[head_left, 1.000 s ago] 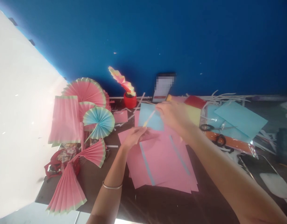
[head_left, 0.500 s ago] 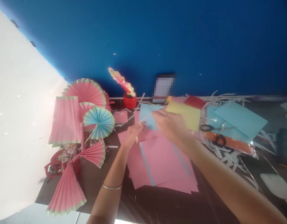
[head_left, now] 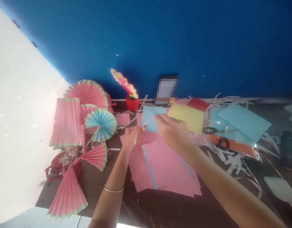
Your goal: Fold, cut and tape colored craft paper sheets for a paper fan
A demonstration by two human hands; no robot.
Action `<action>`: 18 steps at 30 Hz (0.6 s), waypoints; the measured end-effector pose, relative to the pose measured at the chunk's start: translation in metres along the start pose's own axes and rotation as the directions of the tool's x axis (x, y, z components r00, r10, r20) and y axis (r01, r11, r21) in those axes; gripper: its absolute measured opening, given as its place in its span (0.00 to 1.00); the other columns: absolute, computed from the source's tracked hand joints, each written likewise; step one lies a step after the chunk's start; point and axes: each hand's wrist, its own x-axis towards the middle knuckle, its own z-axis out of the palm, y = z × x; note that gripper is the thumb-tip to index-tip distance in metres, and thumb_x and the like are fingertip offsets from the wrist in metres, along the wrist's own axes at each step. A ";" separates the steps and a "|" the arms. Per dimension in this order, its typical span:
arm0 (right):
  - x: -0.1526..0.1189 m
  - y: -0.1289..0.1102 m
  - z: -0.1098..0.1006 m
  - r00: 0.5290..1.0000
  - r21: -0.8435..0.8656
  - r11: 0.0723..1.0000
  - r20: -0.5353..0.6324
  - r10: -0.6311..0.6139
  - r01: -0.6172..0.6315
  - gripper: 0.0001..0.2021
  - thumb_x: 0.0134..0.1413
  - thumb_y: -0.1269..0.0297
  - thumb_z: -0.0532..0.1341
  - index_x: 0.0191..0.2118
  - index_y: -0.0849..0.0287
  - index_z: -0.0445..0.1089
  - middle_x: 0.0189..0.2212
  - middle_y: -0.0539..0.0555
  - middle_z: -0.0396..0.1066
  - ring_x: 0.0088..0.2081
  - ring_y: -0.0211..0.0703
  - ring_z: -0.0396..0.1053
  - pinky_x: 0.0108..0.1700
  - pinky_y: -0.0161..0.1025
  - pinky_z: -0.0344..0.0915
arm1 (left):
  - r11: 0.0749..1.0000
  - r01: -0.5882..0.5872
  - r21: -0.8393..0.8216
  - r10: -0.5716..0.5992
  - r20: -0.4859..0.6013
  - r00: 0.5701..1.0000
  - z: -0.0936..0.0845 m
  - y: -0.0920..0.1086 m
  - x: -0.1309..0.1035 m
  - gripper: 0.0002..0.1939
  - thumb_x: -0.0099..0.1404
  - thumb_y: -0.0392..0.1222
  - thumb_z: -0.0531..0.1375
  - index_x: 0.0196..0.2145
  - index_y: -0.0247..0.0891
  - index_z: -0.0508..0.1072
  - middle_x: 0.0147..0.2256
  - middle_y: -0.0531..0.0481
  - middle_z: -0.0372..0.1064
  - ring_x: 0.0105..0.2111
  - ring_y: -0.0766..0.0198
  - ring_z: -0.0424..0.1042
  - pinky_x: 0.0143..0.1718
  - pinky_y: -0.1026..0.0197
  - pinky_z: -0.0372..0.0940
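Observation:
A thin pale strip (head_left: 149, 121), perhaps paper or tape, stretches between my two hands over the middle of the table. My left hand (head_left: 131, 135) is closed with its fingertips pinching the strip's left end, and a yellowish piece hangs by its palm. Pinching the other end, my right hand (head_left: 172, 127) is closed too, its fingers partly hidden. Below both hands lies a loose stack of pink paper sheets (head_left: 167, 164), with a narrow blue band (head_left: 149, 169) along the top one. Just behind the strip is a light blue sheet (head_left: 155, 110).
Pleated pink fans (head_left: 89, 95) and a blue fan (head_left: 100, 125) stand at left. A red pot (head_left: 132, 103) and a tablet (head_left: 166, 90) are by the wall. Rightward lie a yellow sheet (head_left: 187, 117), scissors (head_left: 224, 143), white paper strips (head_left: 233, 161) and a phone (head_left: 262, 171).
My left hand has shifted slightly left and up, and the hanging yellowish piece moved with it. My right hand stays in nearly the same place. The strip is still held between them.

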 end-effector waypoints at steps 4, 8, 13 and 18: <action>-0.003 -0.002 -0.004 1.000 -0.037 0.999 0.016 -0.021 0.022 0.20 0.49 0.82 0.46 0.44 0.66 0.68 0.34 0.59 0.70 0.24 0.38 0.61 0.23 0.37 0.46 | 1.000 0.007 0.005 -0.007 -0.024 1.000 0.001 0.003 -0.002 0.18 0.53 0.51 0.62 0.16 0.34 0.73 0.18 0.48 0.69 0.34 0.55 0.75 0.44 0.53 0.63; -0.004 -0.006 -0.007 0.999 -0.081 0.996 0.000 -0.043 0.043 0.20 0.50 0.82 0.45 0.44 0.67 0.68 0.33 0.58 0.70 0.23 0.37 0.59 0.22 0.37 0.46 | 0.998 0.002 0.071 0.000 -0.030 1.000 0.002 0.008 -0.005 0.19 0.55 0.51 0.61 0.17 0.34 0.73 0.20 0.47 0.71 0.34 0.55 0.75 0.46 0.53 0.62; -0.006 -0.012 -0.005 0.995 -0.124 0.988 -0.033 -0.091 0.087 0.21 0.50 0.83 0.44 0.43 0.66 0.69 0.32 0.58 0.70 0.24 0.37 0.61 0.22 0.36 0.47 | 0.990 0.015 0.143 -0.009 -0.043 0.999 -0.002 0.009 -0.006 0.16 0.55 0.48 0.61 0.18 0.34 0.73 0.22 0.45 0.73 0.35 0.53 0.75 0.42 0.54 0.63; -0.011 -0.019 0.000 0.981 -0.204 0.968 -0.098 -0.170 0.148 0.20 0.51 0.83 0.46 0.43 0.67 0.69 0.30 0.56 0.70 0.25 0.37 0.63 0.22 0.36 0.49 | 0.999 0.000 -0.050 -0.003 -0.050 0.999 -0.008 0.004 0.002 0.12 0.52 0.46 0.63 0.20 0.34 0.75 0.23 0.46 0.73 0.33 0.57 0.74 0.42 0.56 0.64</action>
